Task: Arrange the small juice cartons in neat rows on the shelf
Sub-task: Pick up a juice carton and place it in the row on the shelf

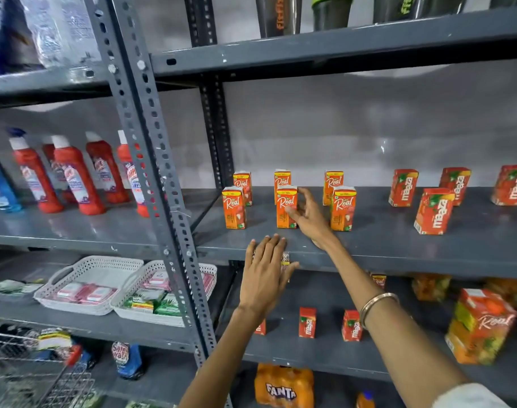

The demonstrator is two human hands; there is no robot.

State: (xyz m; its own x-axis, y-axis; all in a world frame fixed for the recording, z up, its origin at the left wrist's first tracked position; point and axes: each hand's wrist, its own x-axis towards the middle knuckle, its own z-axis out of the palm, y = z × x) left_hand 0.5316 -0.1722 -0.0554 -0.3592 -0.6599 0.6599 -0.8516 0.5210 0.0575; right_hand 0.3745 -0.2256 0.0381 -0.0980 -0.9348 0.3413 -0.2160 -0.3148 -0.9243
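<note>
1. Grey slotted-steel shelf (428, 254) stood against a pale wall; red cleaner bottles (75, 178) filled the bay to its left.
2. Six orange Real cartons (233, 207) stood upright in two rows of three toward the shelf's left end, front row nearer the front edge.
3. Four red Maaza cartons (433, 212) stood loosely spaced toward the right end, some turned at an angle.
4. Right hand (307, 214) gripped the middle front carton (286, 206), thumb on its face, fingers around its right side and top corner; a bangle (376, 306) sat on that forearm.
5. Left hand (266, 269) lay open, fingers flat against the shelf's front edge, holding nothing.
6. White baskets (89, 285) sat on the lower left shelf.
</note>
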